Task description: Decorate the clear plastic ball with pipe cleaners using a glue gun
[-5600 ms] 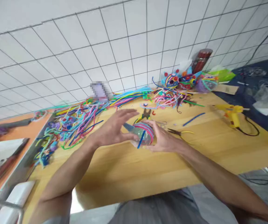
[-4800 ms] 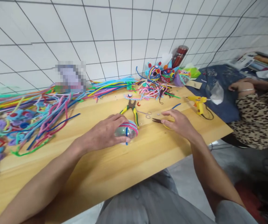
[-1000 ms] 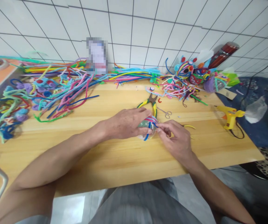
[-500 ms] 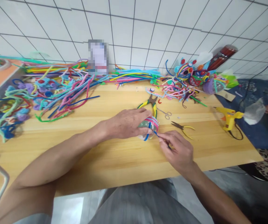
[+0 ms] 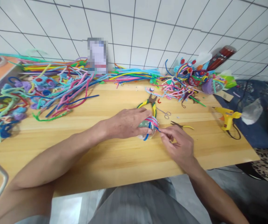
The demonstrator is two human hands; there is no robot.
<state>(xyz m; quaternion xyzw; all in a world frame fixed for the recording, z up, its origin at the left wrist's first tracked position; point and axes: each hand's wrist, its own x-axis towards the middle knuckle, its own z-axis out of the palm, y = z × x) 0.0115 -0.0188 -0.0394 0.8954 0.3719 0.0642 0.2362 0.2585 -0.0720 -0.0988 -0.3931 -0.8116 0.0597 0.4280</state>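
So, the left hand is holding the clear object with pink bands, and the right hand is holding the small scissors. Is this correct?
Not entirely. In the head view, the right hand pinches a blue strip, not the small scissors, which lie on the table beyond the hands. The left hand does hold the clear object with pink bands.

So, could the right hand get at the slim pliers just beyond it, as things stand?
Probably yes: the slim pliers lie just beyond the right hand, with nothing seen covering their nose. That hand appears to pinch a blue strip, though, so it would likely need to let go first.
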